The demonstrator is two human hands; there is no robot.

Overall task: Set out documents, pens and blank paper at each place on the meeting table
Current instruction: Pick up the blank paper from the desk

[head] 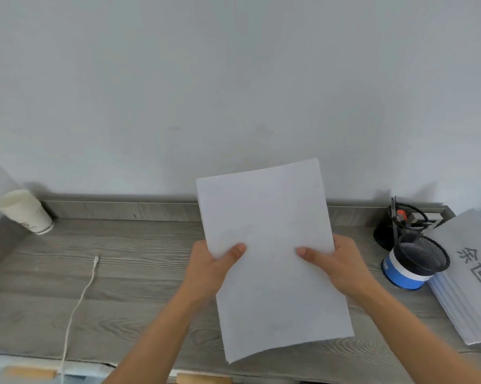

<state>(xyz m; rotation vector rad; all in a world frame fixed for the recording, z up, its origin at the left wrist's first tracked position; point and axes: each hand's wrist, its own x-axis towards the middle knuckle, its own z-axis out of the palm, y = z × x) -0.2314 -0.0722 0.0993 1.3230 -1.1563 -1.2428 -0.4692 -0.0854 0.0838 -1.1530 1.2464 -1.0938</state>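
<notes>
Pinching paper (267, 217) at both side edges with left hand (211, 270) and right hand (341, 264), thumbs in front, above the table (122, 273); probably light, limp, crease-prone, so best gripped both sides and laid flat.

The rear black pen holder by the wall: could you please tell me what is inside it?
Rising from the rear black pen holder are a looped black cable and an orange-tipped item. Their lower parts are hidden by its wall.

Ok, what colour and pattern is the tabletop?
The tabletop is grey with a wood-grain pattern, seen best in the head view.
</notes>
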